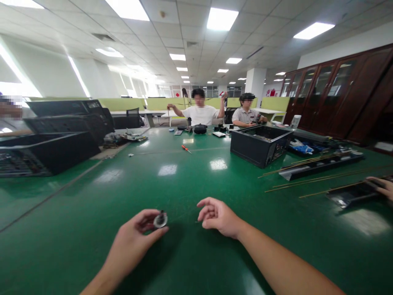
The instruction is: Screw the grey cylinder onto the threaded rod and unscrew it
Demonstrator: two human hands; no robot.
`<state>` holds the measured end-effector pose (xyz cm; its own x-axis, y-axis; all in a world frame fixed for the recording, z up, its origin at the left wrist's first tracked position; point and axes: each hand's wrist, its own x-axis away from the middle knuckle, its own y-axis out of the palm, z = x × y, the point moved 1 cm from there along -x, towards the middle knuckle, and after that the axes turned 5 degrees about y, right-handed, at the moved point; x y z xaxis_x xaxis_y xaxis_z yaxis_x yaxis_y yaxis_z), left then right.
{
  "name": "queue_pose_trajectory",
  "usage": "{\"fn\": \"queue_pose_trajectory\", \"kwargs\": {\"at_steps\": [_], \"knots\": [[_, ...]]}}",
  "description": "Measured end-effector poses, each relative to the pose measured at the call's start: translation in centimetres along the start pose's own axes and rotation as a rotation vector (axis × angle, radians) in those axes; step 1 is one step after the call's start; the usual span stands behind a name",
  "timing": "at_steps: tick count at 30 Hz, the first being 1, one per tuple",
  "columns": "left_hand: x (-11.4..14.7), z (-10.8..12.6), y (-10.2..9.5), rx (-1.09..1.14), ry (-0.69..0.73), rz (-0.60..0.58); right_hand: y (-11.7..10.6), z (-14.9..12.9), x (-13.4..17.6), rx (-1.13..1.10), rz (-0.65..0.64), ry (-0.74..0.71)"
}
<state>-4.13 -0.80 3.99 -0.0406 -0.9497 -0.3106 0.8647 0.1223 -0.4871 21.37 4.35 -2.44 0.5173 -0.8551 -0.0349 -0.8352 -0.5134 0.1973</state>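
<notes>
Between the thumb and fingers of my left hand (138,231) is a small round part (160,220), with a pale metallic ring and a dark centre. Its exact kind is too small to make out. My right hand (219,217) hovers just to the right, fingers curled loosely and apart, with nothing visible in it. Both hands are above the near part of the green table (184,184). A tiny thin item (197,222) shows by the right fingertips, too small to name.
An orange-handled screwdriver (186,148) lies mid-table. Black computer cases stand at the left (61,153) and right (260,145). Thin brass-coloured rods (294,183) and black metal channels (319,164) lie at right, near another person's hand (385,188). Two people sit across the table.
</notes>
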Motion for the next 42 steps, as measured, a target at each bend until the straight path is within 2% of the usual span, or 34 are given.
{"fn": "queue_pose_trajectory", "kwargs": {"at_steps": [1, 4, 7, 10, 14, 19, 22, 27, 33, 42], "knots": [[-1.0, 0.2, 1.7, 0.023, 0.007, -0.082, -0.2, 0.0, 0.0, 0.014, 0.035, -0.041], [-2.8, 1.0, 6.0, 0.003, 0.123, -0.184, -0.8, 0.1, 0.0, 0.071, 0.090, -0.115], [-2.6, 1.1, 7.8, 0.005, 0.236, -0.306, -1.0, 0.0, 0.3, 0.169, 0.077, -0.127], [-1.6, 0.5, 7.7, 0.027, 0.275, -0.398, -0.8, -0.2, 0.9, 0.309, 0.016, -0.118], [-1.2, -0.3, 7.4, 0.091, 0.166, -0.322, -0.3, -0.7, 1.6, 0.505, -0.030, -0.137], [-1.8, -0.8, 7.8, 0.140, 0.136, -0.221, 0.1, -1.0, 1.6, 0.506, 0.064, -0.137], [-2.0, -0.9, 7.9, 0.156, 0.146, -0.239, 0.2, -0.8, 1.4, 0.517, 0.110, -0.161], [-2.0, -0.8, 7.8, 0.139, 0.128, -0.251, 0.5, -0.6, 1.4, 0.672, 0.156, -0.224], [-2.0, -0.8, 7.8, 0.113, 0.100, -0.243, 0.5, -1.0, 1.5, 0.682, 0.263, -0.248], [-1.9, -1.3, 7.8, 0.139, 0.084, -0.243, 0.5, -1.3, 1.5, 0.785, 0.271, -0.267]]}}
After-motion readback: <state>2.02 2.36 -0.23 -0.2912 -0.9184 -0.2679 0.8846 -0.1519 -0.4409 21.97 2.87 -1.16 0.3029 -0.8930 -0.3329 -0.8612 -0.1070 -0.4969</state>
